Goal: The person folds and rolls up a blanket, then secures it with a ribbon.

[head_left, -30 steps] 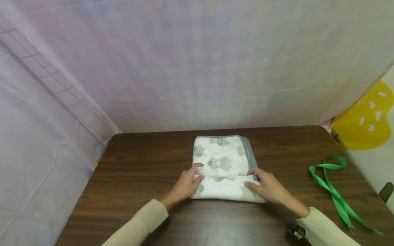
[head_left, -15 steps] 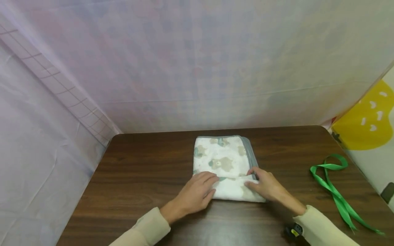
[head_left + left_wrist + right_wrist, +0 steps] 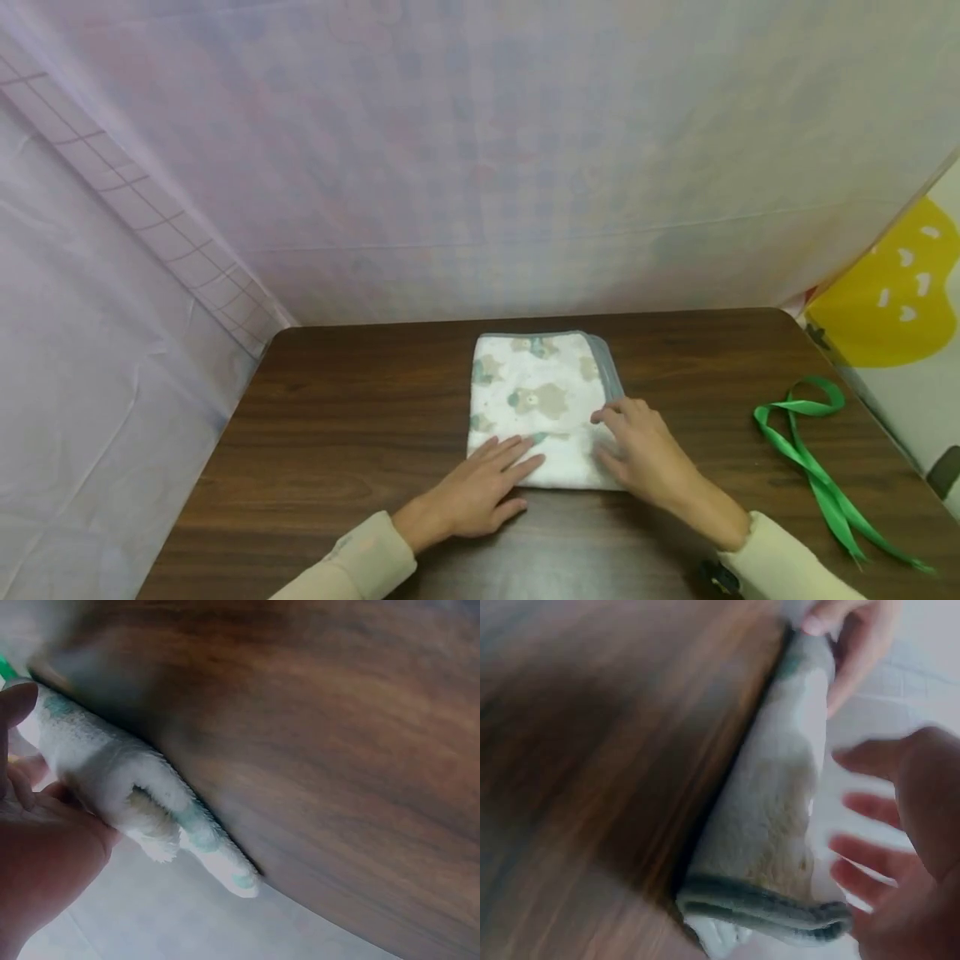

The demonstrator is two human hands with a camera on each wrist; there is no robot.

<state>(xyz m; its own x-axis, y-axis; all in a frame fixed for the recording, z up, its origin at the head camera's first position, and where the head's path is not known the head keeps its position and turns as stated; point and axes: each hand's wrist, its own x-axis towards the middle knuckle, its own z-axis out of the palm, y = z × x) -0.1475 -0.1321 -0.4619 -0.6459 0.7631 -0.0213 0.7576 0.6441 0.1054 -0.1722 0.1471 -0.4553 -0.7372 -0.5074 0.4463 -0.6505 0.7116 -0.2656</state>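
A folded white towel (image 3: 542, 392) with a bear print and grey trim lies at the middle of the dark wooden table (image 3: 337, 417). My left hand (image 3: 491, 483) lies flat on the towel's near left corner with straight fingers, the palm on the table. My right hand (image 3: 637, 446) rests flat on the near right part, fingers spread. In the left wrist view the towel's thick folded edge (image 3: 127, 787) sits just beyond my palm (image 3: 37, 855). The right wrist view shows the layered grey-trimmed corner (image 3: 769, 911) under my spread right fingers (image 3: 877, 855).
A looped green ribbon (image 3: 817, 467) lies on the table's right side. Pale lilac cloth hangs behind the table and to its left. A sheet with a yellow shape (image 3: 885, 308) stands at the right. A small dark device (image 3: 720, 577) sits at my right wrist.
My left hand slid from the towel's left side to its near edge and flattened. My right hand left the grey right edge and now lies flat on top.
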